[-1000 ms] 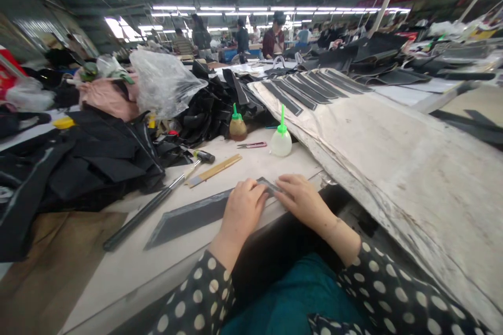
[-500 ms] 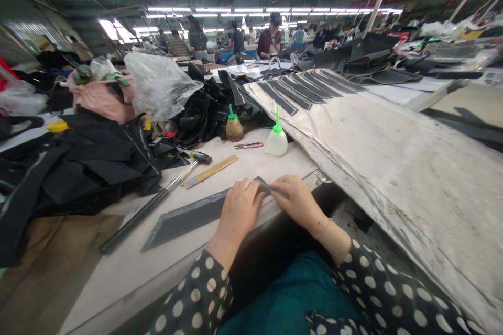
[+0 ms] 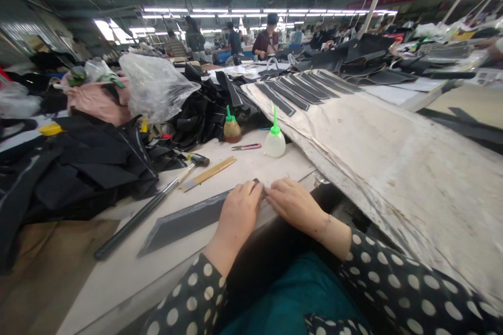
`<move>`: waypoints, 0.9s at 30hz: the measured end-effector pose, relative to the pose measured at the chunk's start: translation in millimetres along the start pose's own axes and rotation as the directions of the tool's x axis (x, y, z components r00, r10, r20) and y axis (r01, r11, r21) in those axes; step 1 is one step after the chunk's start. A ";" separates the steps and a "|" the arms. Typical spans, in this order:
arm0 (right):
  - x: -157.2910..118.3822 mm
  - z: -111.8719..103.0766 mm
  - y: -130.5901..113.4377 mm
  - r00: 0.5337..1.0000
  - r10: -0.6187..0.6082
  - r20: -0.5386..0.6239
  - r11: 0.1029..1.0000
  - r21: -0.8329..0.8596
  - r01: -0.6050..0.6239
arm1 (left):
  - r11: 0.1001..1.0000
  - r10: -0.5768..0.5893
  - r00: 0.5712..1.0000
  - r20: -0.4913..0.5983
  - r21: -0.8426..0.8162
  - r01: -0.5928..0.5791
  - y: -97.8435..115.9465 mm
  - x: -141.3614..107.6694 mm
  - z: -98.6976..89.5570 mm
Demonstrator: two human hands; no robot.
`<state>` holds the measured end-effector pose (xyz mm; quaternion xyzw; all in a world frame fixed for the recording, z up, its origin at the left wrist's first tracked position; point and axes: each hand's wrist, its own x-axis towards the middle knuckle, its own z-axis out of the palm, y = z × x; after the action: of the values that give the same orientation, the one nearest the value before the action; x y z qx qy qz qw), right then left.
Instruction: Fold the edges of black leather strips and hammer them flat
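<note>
A long dark grey strip (image 3: 184, 222) with a pale glue-like line along its edge lies slantwise on the pale worktable (image 3: 113, 282). My left hand (image 3: 241, 207) is closed over the strip's right end, fingers bent on it. Close against it, my right hand (image 3: 293, 201) has its fingers pressed together at the same end, which the hands mostly hide. Left of the strip rest a hammer (image 3: 157, 204) with a black grip and a flat wooden stick (image 3: 210, 172). Beyond my hands stands a squeeze bottle (image 3: 275, 144) with a green nozzle.
Thread snips (image 3: 247, 146) and a brown-filled bottle (image 3: 231, 130) sit farther back. Black cut pieces (image 3: 90, 167) heap up at left, near a clear plastic bag (image 3: 153, 86). At right, a cloth-covered board (image 3: 373, 152) carries several dark strips (image 3: 296, 91). Co-workers (image 3: 267, 39) are in the background.
The strip's right end, raised between my fingers before, is now pressed down and more covered. My right hand's fingers have come lower and closer together. The view has shifted slightly.
</note>
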<state>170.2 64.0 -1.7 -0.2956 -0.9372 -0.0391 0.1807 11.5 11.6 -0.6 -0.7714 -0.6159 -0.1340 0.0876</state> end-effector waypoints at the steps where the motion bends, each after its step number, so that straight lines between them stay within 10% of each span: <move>1: 0.1 -0.2 0.0 1.000 -0.005 0.007 1.000 -0.010 0.005 | 0.999 0.039 0.999 0.019 0.033 -0.040 0.0 0.3 -0.7; 7: -2.7 1.9 0.5 1.000 -0.018 -0.021 1.000 0.009 0.018 | 0.969 0.177 0.971 0.159 0.146 -0.201 0.8 5.1 -8.9; 27: -10.5 -7.3 2.8 0.999 -0.030 0.032 0.999 0.035 0.029 | 0.992 0.109 0.975 0.193 0.043 -0.120 -8.8 20.9 -22.2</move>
<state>182.1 59.3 1.1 -0.2791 -0.9449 -0.0207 0.1697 5.1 26.2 26.7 -0.8122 -0.5794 -0.0378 0.0570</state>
